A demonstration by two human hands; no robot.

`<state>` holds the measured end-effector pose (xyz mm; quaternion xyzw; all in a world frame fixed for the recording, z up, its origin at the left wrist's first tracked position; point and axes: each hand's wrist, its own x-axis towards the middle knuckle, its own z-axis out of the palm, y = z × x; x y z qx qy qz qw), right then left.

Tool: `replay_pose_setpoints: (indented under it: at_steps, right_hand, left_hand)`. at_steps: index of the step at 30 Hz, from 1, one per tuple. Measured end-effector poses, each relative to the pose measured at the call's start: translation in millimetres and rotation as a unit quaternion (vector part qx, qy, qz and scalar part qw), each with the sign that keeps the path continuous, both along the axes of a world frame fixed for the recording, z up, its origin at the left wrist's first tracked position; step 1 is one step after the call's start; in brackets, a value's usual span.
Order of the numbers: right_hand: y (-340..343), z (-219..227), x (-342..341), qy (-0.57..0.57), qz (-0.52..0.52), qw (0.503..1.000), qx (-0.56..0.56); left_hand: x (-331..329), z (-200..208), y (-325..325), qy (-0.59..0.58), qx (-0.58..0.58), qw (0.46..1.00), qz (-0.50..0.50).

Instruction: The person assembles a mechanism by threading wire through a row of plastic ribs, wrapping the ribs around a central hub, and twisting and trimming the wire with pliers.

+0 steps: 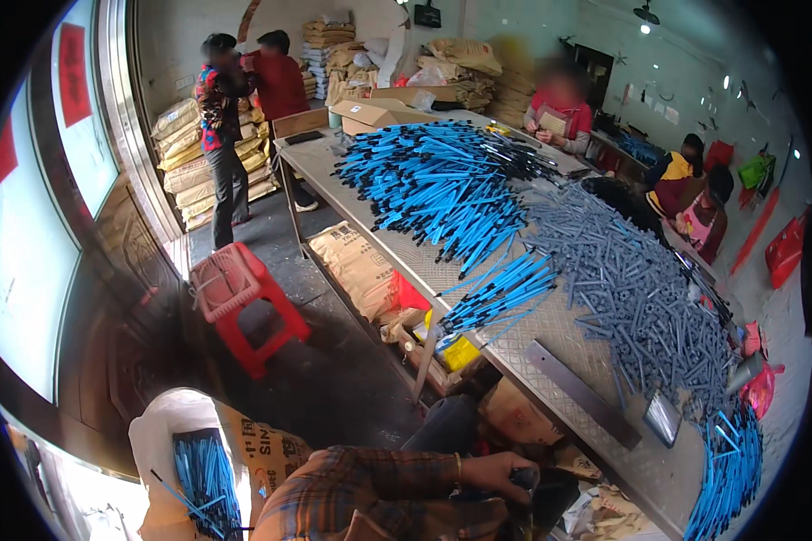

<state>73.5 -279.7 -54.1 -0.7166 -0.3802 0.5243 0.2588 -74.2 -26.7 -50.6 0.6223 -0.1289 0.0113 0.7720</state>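
My left hand [498,474], with a bracelet at its wrist, is low in the picture, near the table's front edge. Its fingers are closed around a small dark piece that I cannot make out. A second plaid sleeve [424,518] shows just below; the right hand is lost in shadow at the lower edge. On the metal table [505,352] lies a big heap of blue sticks with black ends [442,180]. A smaller bunch of blue sticks [501,293] lies nearer, beside a pile of short grey tubes [641,298]. A dark flat bar [582,392] rests along the front edge.
A phone-like slab [662,418] and more blue sticks [726,469] lie at the table's right end. At lower left, an open sack [149,451] holds blue sticks. A red stool [253,307] stands left of the table. Several people are around; stacked sacks [212,162] stand behind.
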Motion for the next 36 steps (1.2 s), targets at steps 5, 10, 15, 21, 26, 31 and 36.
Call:
replay_pose_setpoints:
  at_steps: [5, 10, 15, 21, 26, 31, 36]
  right_hand:
    - [6.9, 1.1, -10.9, -0.125, 0.025, 0.983, 0.132]
    - [15.7, 38.0, -14.2, -0.278, 0.080, 0.950, 0.121]
    - [16.5, 27.1, -17.9, -0.151, 0.047, 0.978, 0.138]
    - [5.7, -18.3, -49.8, 0.227, -0.086, 0.946, 0.216]
    - [8.7, 37.5, -31.8, -0.176, 0.000, 0.958, 0.225]
    - [27.5, 43.6, -18.1, -0.298, 0.053, 0.953, 0.014]
    - [-95.0, -195.0, 0.7, 0.205, -0.083, 0.972, 0.086]
  left_hand:
    - [0.4, 0.1, 4.7, 0.010, 0.027, 1.000, 0.006]
    - [-0.5, 16.1, 4.1, 0.051, -0.001, 0.998, 0.046]
    - [6.5, 1.6, -0.1, -0.007, 0.010, 1.000, 0.014]
    - [3.9, -3.4, -0.3, 0.043, 0.046, 0.997, -0.048]
    - [10.6, -10.6, 1.2, 0.017, 0.028, 0.999, 0.018]
    - [-1.7, 0.9, 8.4, 0.095, -0.001, 0.995, 0.016]
    - [10.1, 5.3, -0.1, -0.001, 0.006, 1.000, -0.019]
